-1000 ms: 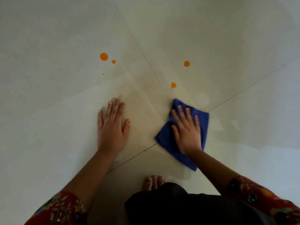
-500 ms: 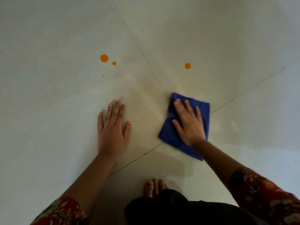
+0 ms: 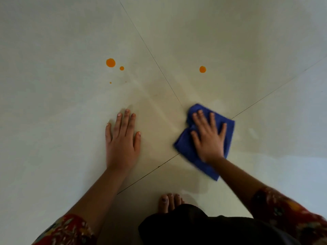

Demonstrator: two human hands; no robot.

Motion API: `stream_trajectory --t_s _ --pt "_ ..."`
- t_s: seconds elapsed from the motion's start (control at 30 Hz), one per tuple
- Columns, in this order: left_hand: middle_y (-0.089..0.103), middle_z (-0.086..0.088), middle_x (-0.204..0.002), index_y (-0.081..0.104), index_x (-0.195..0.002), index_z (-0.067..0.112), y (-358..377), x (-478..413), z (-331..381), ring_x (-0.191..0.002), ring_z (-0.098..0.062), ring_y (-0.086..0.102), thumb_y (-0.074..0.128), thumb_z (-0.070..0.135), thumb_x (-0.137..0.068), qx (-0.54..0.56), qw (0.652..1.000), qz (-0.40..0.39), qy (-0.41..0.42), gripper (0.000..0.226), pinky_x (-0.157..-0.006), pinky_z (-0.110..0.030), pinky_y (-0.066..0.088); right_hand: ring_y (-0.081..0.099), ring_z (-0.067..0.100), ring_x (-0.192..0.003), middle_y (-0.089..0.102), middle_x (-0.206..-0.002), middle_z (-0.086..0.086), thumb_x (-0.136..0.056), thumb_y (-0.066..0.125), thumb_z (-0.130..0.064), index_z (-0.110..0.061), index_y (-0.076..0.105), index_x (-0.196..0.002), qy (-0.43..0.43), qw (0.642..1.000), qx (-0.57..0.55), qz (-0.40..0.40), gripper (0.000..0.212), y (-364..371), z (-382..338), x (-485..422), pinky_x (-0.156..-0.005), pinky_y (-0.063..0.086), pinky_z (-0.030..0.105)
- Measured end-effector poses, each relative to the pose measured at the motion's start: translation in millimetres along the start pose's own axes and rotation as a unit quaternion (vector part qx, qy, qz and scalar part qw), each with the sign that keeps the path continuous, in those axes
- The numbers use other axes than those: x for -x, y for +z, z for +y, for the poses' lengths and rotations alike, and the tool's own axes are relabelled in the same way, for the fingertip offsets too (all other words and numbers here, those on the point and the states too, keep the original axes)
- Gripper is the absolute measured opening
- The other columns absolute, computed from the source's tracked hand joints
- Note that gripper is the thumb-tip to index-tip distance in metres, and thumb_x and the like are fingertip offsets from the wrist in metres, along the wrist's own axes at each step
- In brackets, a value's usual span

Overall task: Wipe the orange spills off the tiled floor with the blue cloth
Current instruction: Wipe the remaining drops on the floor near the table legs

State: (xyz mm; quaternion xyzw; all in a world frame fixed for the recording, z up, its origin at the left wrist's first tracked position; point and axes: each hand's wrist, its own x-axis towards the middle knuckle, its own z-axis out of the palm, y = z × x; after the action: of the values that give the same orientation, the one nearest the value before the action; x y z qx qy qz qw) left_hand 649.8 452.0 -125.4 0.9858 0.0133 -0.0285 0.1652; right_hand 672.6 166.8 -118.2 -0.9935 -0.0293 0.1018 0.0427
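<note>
Pressing the blue cloth (image 3: 184, 147) flat, the right hand (image 3: 209, 140) lies spread (left hand (image 3: 122, 145) likewise, on the tiled floor (image 3: 70, 121)).

The right hand (image 3: 208, 138) covers the middle of the blue cloth (image 3: 184, 147), which hides where the tile joints (image 3: 159, 68) meet. A dark garment (image 3: 194, 227) hides a foot (image 3: 168, 202) except its toes. The bottom edge cuts off the patterned sleeves (image 3: 292, 213).

We note a pale, glossy tiled floor (image 3: 53, 121) filling the view. Thin dark grout lines (image 3: 154, 58) cross near the middle. Faint smeared streaks (image 3: 155, 103) dull one tile. Cooler bluish light lies at lower right.
</note>
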Motion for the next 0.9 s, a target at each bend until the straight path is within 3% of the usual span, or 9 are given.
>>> stream_trajectory --t_s 0.1,0.17,0.23,0.33,0.4,0.53,0.63,0.77,0.9 --pt "0.015 -0.002 -0.162 0.021 -0.154 0.018 1.6 -0.7 -1.4 -0.150 -0.019 0.011 0.028 0.037 -0.099 -0.003 1.000 -0.003 0.000 0.058 -0.120 -0.047 0.011 -0.008 0.021 -0.150 -0.003 -0.163 -0.015 -0.101 0.020 -0.051 -0.038 0.001 -0.154 0.183 0.981 -0.059 0.023 0.058 -13.4 20.3 -56.8 -0.114 -0.002 0.067" --pt "0.016 -0.002 -0.162 0.021 -0.154 0.018 1.8 -0.5 -1.0 -0.150 -0.020 0.012 0.028 0.037 -0.099 -0.004 1.000 -0.004 0.001 0.058 -0.120 -0.048 0.011 -0.010 0.022 -0.150 -0.005 -0.163 -0.013 -0.101 0.019 -0.051 -0.037 -0.002 -0.154 0.231 0.968 -0.091 0.032 0.059 -19.2 2.2 -88.7 -0.113 -0.004 0.067" --pt "0.016 -0.002 -0.162 0.021 -0.154 0.018 0.5 0.1 -0.6 -0.150 -0.019 0.012 0.028 0.037 -0.099 -0.001 1.000 -0.005 0.004 0.058 -0.120 -0.047 0.011 -0.009 0.022 -0.150 -0.002 -0.163 -0.013 -0.101 0.022 -0.050 -0.035 0.001 -0.155 0.158 0.983 -0.091 0.028 0.059 -17.6 -25.9 -92.2 -0.114 -0.006 0.066" --pt "0.017 -0.003 -0.162 0.022 -0.154 0.018 -0.6 -0.9 -1.4 -0.149 -0.020 0.013 0.028 0.037 -0.099 0.001 1.000 -0.004 0.005 0.058 -0.120 -0.047 0.012 -0.006 0.023 -0.151 0.002 -0.162 -0.015 -0.100 0.023 -0.052 -0.037 0.005 -0.154 -0.088 0.996 -0.028 -0.004 0.059 -8.4 -44.1 -38.0 -0.116 -0.003 0.064" --pt "0.018 -0.003 -0.162 0.023 -0.153 0.017 -0.7 -1.2 -0.9 -0.149 -0.020 0.014 0.028 0.037 -0.099 0.000 1.000 -0.001 0.005 0.058 -0.120 -0.047 0.012 -0.005 0.020 -0.151 0.004 -0.162 -0.017 -0.098 0.022 -0.056 -0.039 0.006 -0.154 -0.121 0.992 -0.006 -0.017 0.061 -2.5 -17.9 -2.2 -0.116 0.000 0.062" --pt "0.017 -0.002 -0.162 0.023 -0.153 0.017 0.5 -0.7 0.4 -0.149 -0.020 0.013 0.028 0.036 -0.099 -0.006 1.000 0.004 0.003 0.058 -0.120 -0.047 0.012 -0.002 0.020 -0.151 0.005 -0.163 -0.013 -0.098 0.022 -0.053 -0.036 0.009 -0.155 0.182 0.981 -0.062 0.025 0.061 -16.3 35.7 -47.9 -0.116 -0.001 0.061" --pt "0.017 -0.003 -0.162 0.022 -0.154 0.017 1.8 0.5 0.3 -0.149 -0.019 0.012 0.027 0.037 -0.099 -0.008 1.000 0.003 0.001 0.058 -0.120 -0.048 0.012 -0.008 0.021 -0.150 -0.004 -0.163 -0.013 -0.102 0.019 -0.050 -0.038 0.001 -0.154 0.246 0.965 -0.088 0.027 0.057 -35.0 36.0 -129.9 -0.115 -0.004 0.063" --pt "0.017 -0.002 -0.162 0.022 -0.154 0.018 1.4 -0.4 1.1 -0.150 -0.020 0.012 0.027 0.037 -0.099 -0.012 1.000 -0.001 0.000 0.058 -0.120 -0.048 0.013 -0.008 0.023 -0.150 -0.004 -0.163 -0.011 -0.101 0.020 -0.050 -0.034 0.002 -0.155 0.159 0.984 -0.081 0.020 0.059 -43.3 -8.1 -199.9 -0.115 -0.004 0.064" --pt "0.020 -0.003 -0.161 0.026 -0.153 0.017 -1.1 -0.2 0.7 -0.149 -0.021 0.016 0.030 0.037 -0.099 -0.005 1.000 0.005 0.001 0.058 -0.120 -0.048 0.014 0.005 0.025 -0.151 0.012 -0.163 -0.009 -0.098 0.022 -0.051 -0.031 0.017 -0.154 -0.170 0.985 0.012 0.005 0.060 -29.9 -49.4 -149.9 -0.115 0.003 0.065"
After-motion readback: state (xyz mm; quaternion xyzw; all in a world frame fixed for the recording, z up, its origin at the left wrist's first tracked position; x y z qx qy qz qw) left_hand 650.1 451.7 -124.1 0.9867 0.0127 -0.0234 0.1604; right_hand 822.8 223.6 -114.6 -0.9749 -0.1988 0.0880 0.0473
